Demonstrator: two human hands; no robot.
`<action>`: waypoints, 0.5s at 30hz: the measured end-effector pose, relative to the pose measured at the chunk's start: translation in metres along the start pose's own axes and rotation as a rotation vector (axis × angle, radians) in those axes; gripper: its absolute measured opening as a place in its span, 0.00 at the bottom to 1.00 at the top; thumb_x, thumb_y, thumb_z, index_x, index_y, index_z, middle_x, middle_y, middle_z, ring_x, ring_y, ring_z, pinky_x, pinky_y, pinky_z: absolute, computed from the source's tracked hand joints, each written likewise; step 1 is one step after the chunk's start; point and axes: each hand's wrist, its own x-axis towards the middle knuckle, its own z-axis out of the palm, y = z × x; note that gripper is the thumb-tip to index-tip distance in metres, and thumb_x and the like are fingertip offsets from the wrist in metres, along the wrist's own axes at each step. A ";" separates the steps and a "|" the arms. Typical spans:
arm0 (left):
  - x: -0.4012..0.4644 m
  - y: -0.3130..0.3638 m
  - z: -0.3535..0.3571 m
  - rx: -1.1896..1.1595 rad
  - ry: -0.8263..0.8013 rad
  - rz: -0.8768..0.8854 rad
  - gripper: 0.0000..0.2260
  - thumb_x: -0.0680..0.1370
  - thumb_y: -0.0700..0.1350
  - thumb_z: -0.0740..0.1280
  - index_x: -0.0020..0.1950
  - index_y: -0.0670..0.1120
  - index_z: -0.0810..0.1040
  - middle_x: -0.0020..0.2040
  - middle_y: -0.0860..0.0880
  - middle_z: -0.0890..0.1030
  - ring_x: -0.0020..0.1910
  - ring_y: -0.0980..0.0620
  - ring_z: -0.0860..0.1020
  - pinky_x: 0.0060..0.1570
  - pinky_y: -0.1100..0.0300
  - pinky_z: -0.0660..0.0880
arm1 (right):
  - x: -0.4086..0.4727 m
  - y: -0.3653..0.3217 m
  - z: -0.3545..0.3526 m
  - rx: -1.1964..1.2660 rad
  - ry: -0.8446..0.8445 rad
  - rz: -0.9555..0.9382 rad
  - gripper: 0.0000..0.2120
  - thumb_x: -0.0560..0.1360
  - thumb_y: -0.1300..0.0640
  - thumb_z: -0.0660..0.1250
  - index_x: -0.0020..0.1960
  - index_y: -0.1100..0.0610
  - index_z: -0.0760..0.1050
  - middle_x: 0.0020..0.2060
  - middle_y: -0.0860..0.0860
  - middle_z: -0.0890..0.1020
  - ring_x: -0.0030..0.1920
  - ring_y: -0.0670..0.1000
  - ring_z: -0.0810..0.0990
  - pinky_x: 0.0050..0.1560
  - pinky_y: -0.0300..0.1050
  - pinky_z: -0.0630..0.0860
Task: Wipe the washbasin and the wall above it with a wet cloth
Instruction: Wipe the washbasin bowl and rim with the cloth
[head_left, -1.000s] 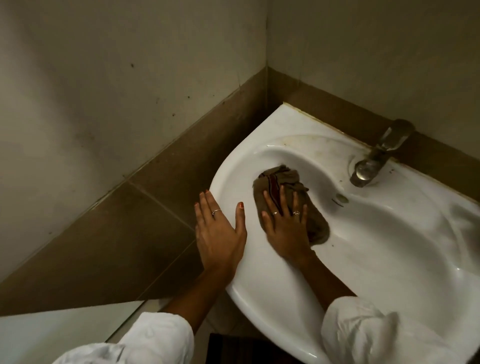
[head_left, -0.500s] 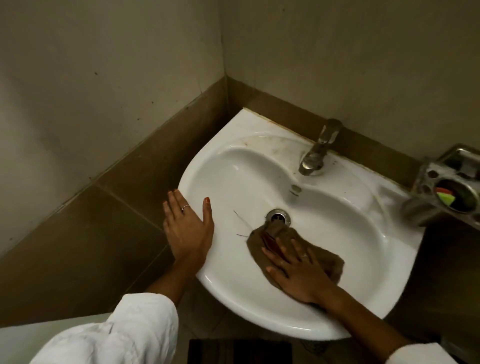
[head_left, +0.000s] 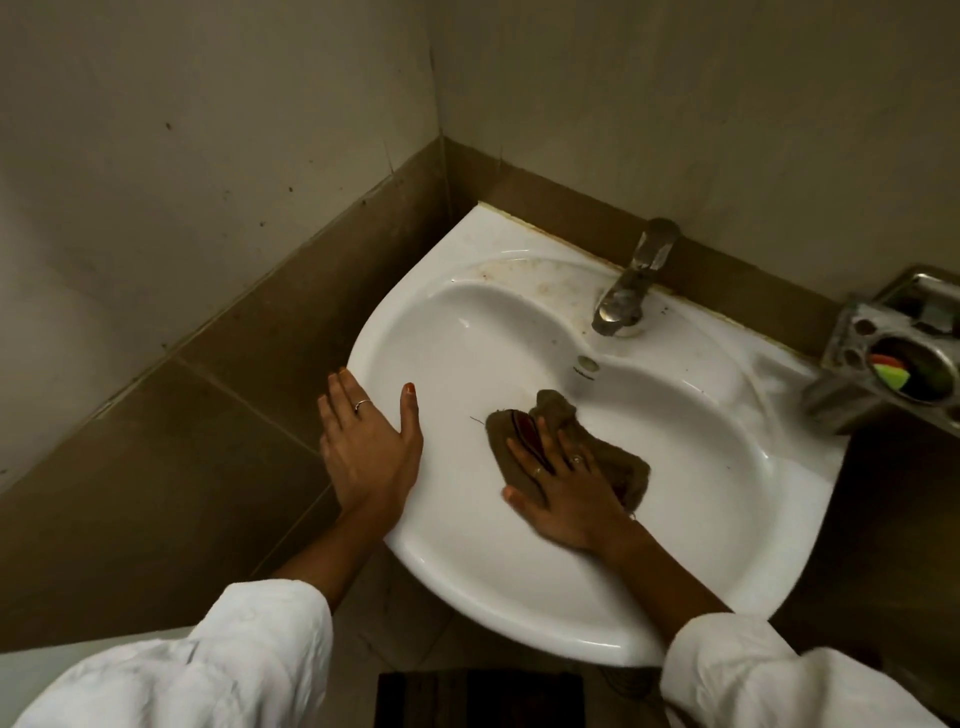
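A white basin (head_left: 519, 587) fills the centre and right of the frame, set into a corner where two walls meet. The wall (head_left: 675, 104) above it is pale plaster over a band of brown tile. A metal tap (head_left: 631, 283) stands at the basin's back rim, upper right of centre, with brownish stains on the rim to its left.

The right hand (head_left: 563, 499) lies flat inside the bowl, just right of centre, its straight, spread fingers pressing a brown cloth (head_left: 613, 457) against the bowl's floor. The cloth is bunched, with a dark red patch showing between the fingers, and it spreads out to the right of the hand. Two of the fingers bear rings. The grip is released: the palm pushes down, nothing is clenched.

The left hand (head_left: 366, 447) rests open on the basin's left rim, the thumb lying over the rim toward the bowl, the fingers pointing to the upper left, one with a ring. Both arms wear white sleeves (head_left: 208, 670) at the bottom of the frame.

At the right edge a metal holder (head_left: 852, 332) hangs on the wall, with something green and red in its cup.
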 end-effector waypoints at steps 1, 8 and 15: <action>0.000 0.000 0.000 -0.003 -0.001 0.000 0.36 0.78 0.64 0.51 0.79 0.42 0.50 0.79 0.42 0.56 0.77 0.41 0.55 0.73 0.46 0.57 | -0.005 -0.002 -0.001 0.023 -0.031 -0.014 0.43 0.63 0.24 0.29 0.75 0.38 0.39 0.75 0.49 0.34 0.75 0.50 0.34 0.75 0.55 0.39; 0.000 -0.001 -0.001 -0.018 -0.004 0.003 0.35 0.79 0.63 0.51 0.78 0.41 0.51 0.78 0.41 0.56 0.77 0.41 0.55 0.73 0.46 0.56 | -0.057 0.010 -0.026 0.021 -0.371 -0.047 0.32 0.72 0.27 0.40 0.73 0.33 0.36 0.76 0.44 0.34 0.75 0.51 0.33 0.74 0.55 0.35; 0.001 -0.002 0.000 -0.034 0.002 0.006 0.34 0.80 0.61 0.53 0.78 0.41 0.51 0.78 0.41 0.57 0.77 0.40 0.56 0.72 0.45 0.58 | -0.052 0.050 -0.040 -0.182 -0.238 0.127 0.31 0.72 0.28 0.35 0.73 0.33 0.37 0.76 0.44 0.37 0.76 0.51 0.34 0.74 0.56 0.35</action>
